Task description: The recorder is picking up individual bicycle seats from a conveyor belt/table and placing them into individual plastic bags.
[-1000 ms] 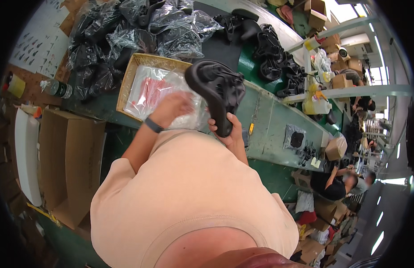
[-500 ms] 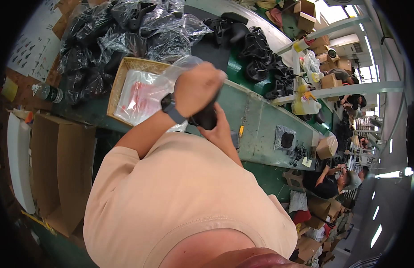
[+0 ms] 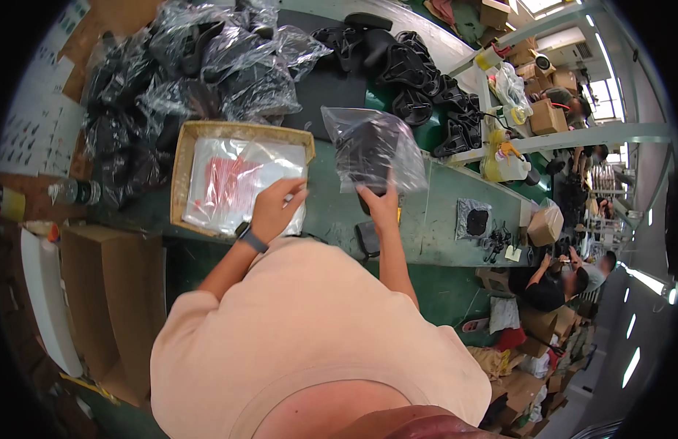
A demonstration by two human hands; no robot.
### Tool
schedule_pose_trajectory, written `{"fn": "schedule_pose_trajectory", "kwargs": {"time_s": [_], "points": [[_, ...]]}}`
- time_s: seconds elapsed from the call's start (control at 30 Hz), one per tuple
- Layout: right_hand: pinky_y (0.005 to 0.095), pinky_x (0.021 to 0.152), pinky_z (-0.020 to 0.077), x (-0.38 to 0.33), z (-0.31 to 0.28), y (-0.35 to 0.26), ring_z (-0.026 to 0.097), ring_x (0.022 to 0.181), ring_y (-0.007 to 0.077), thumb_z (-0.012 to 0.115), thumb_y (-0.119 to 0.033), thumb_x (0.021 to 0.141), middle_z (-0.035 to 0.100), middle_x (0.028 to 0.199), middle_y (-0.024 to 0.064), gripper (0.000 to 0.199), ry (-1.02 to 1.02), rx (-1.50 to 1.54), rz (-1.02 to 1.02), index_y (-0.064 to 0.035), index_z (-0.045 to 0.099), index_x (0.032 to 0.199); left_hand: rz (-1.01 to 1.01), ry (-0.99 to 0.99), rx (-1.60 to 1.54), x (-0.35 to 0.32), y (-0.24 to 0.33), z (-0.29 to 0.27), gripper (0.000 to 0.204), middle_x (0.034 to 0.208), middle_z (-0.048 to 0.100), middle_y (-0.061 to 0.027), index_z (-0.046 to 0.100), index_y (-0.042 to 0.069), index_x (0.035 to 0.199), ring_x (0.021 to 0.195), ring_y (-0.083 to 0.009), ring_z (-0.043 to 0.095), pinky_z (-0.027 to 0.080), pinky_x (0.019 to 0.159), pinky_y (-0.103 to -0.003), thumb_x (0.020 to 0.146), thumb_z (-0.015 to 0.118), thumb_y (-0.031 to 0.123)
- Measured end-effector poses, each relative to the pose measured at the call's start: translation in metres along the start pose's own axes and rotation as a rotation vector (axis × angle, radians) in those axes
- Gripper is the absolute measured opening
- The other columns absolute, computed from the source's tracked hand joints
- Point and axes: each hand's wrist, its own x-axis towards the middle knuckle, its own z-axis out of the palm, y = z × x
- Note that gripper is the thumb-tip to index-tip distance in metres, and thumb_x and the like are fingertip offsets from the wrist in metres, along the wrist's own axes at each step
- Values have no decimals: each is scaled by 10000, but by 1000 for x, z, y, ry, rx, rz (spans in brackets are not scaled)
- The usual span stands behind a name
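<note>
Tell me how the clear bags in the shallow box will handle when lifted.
The clear bags are probably floppy: the bag over the black part in the right hand creases loosely. Each is likely light, since the film looks thin. They may slip against one another, as the top surface looks smooth and shiny.

One bagged black part (image 3: 370,150) shows just above centre, one shallow box (image 3: 179,175) left of it, one clear bottle (image 3: 79,192) and one open brown carton (image 3: 130,293) farther left; bagged pieces (image 3: 207,66) at upper left overlap beyond counting.
</note>
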Motion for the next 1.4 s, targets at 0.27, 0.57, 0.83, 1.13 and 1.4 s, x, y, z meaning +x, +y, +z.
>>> {"fn": "schedule_pose_trajectory", "kwargs": {"time_s": [0.27, 0.57, 0.83, 1.13, 1.4], "points": [[447, 1163, 485, 224, 59, 145, 602, 1389, 400, 797, -155, 868, 652, 1466, 233, 550, -358, -390, -287, -42, 694, 1397, -164, -369, 276, -1, -85, 37, 258, 1025, 780, -118, 770, 66, 1202, 878, -297, 759, 601, 783, -407, 1006, 740, 232], [329, 611, 619, 459, -70, 143, 741, 812, 192, 665, -37, 981, 682, 1314, 188, 701, 383, 138, -28, -25, 370, 1616, -208, -359, 509, 64, -170, 69, 207, 1011, 774, -128, 767, 73, 1068, 881, -344, 756, 592, 769, -461, 999, 738, 266], [416, 578, 643, 579, -130, 151, 759, 753, 325, 769, -172, 980, 533, 1466, 330, 1214, 294, 124, 547, -160, -208, 1701, -399, -493, 684, 67, -214, 93, 321, 951, 772, -119, 704, 79, 988, 901, -366, 744, 580, 775, -478, 924, 821, 371], [447, 679, 644, 298, -72, 141, 718, 752, 301, 579, -741, 1015, 670, 1000, 144, 668, 131, 1030, 491, -173, 508, 1359, -317, -296, 656, 18, -214, 92, 233, 1069, 714, -176, 695, 70, 1023, 986, -394, 709, 575, 827, -519, 971, 758, 289], [466, 748, 667, 16, -78, 165, 752, 932, 335, 753, -598, 987, 691, 1133, 138, 679, 79, 677, 882, -96, 550, 1398, -374, -197, 532, 4, -252, 84, 369, 1140, 753, -236, 748, 35, 1121, 1085, -448, 704, 562, 940, -533, 1118, 522, 327]]}}
